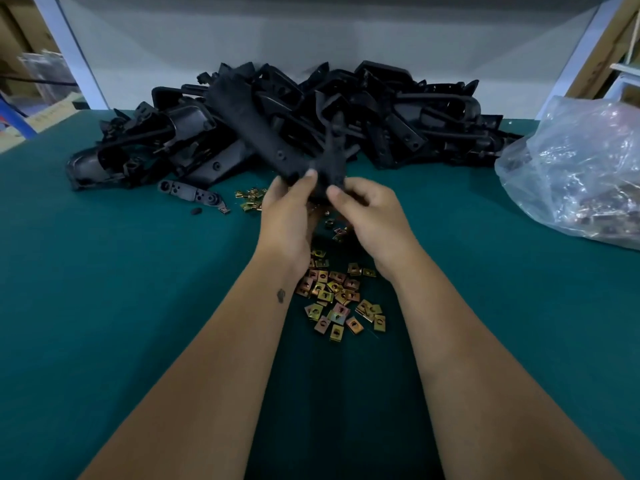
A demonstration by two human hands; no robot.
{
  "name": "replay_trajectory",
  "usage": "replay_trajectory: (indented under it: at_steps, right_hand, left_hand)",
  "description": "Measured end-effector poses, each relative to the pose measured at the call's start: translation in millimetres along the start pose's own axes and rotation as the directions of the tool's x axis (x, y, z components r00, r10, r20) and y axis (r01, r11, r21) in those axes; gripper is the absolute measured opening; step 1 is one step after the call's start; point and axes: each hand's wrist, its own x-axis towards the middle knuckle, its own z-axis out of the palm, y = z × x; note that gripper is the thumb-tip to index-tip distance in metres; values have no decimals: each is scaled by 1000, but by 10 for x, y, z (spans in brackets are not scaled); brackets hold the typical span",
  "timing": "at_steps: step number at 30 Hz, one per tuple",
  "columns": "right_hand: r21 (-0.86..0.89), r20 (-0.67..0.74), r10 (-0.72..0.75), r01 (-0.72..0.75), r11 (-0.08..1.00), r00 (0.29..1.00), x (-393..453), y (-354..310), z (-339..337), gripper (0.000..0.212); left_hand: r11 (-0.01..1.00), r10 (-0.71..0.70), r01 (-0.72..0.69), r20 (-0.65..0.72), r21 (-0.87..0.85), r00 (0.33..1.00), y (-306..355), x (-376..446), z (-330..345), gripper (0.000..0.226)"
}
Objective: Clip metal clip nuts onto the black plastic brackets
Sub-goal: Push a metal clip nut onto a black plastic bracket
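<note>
Brassy clip nuts (337, 299), blurred black bracket (330, 157)

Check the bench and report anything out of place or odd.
Nothing looks damaged. Clip nuts lie loose on the green mat, not in a container. One small bracket lies apart from the bracket pile, a nut beside it.

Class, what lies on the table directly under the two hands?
Brass-coloured clip nuts are scattered on the green table. The left hand and right hand cover some.
</note>
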Motion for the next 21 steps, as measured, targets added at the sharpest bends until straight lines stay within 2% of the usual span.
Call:
replay_trajectory:
  at_steps: [2, 4, 7, 10, 13, 16, 17, 19, 20, 21]
  right_hand:
    - [-143, -8, -12, 11, 990, 1000, -17, 22, -19, 15]
    - [-343, -30, 54, -62, 937, 998, -24, 59, -104, 21]
    - [-542, 61, 136, -82, 836, 989, -35, 84, -196, 26]
    - [-620, 95, 86, -8, 785, 992, -43, 80, -207, 21]
    - [-626, 42, 11, 17, 780, 999, -46, 112, -218, 14]
    - [-545, -41, -9, -15, 839, 999, -49, 132, -211, 9]
    - [-497, -64, -17, -17, 868, 998, -48, 128, -202, 6]
    - [-361, -135, -49, -3, 932, 990, -45, 109, -185, 8]
    - [-256, -186, -50, 0, 967, 981, -38, 100, -179, 13]
    - [-131, -232, -27, -4, 991, 972, -31, 89, -171, 15]
  left_hand:
    - [996, 78, -72, -99, 55, 992, 6, 31, -45, 14]
    - [994, 111, -108, -213, 26, 971, 35, 40, -91, 13]
    - [985, 70, -115, -308, -130, 949, 54, 14, -128, 17]
    - [983, 1, -62, -331, -173, 944, 34, -25, -103, 16]
    - [990, -67, 27, -300, -135, 952, 40, -13, -40, 16]
    - [997, -66, 54, -242, -53, 968, 42, 3, 35, 18]
    - [999, -35, 37, -245, 6, 969, 38, 8, 46, 24]
    - [976, 94, -41, -247, 212, 964, 10, 27, 8, 59]
    - [938, 174, -93, -223, 334, 959, -5, 22, -19, 74]
    - [879, 255, -154, -171, 452, 952, -17, 15, -43, 77]
